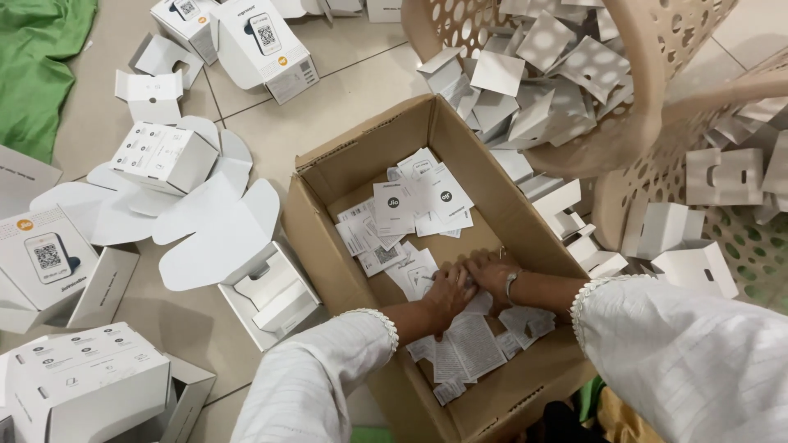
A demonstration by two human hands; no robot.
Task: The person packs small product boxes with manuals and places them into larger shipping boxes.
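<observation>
both my hands — left hand (447, 294), right hand (490, 272) — press curled fingers onto leaflets (427, 275) inside the cardboard box (328, 246); a thin layer lies in — baskets (648, 164) beside it stay full.
</observation>
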